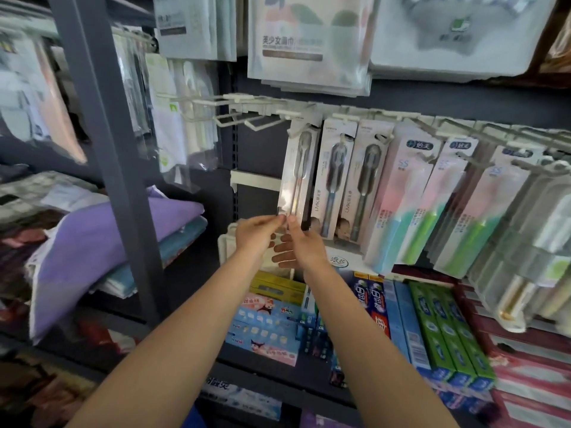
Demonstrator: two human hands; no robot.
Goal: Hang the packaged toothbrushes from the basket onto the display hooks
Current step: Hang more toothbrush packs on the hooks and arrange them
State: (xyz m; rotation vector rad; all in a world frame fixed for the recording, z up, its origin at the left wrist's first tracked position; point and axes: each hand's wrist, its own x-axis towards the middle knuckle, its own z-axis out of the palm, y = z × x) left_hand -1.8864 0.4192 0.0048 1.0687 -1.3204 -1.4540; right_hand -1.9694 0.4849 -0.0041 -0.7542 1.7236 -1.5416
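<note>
- Toothbrush pkg [298, 171] hangs upright at left end of hook row, top at a white hook [295, 129], just beside the next pkgs [332, 177] to its right.
- L hand [256, 234] directly below pkg; fingertips pinch its bottom edge.
- R hand [301, 245] also under pkg, thumb up against bottom edge, pinching it; other fingers spread out below.
- Both hands touching, side by side.
- Toothpaste boxes [432, 329] on shelf below; folded purple cloth [92, 242] to left.

Even dim light; glare on toothbrush pack [292, 193]; edges blurred, fisheye-bent.
</note>
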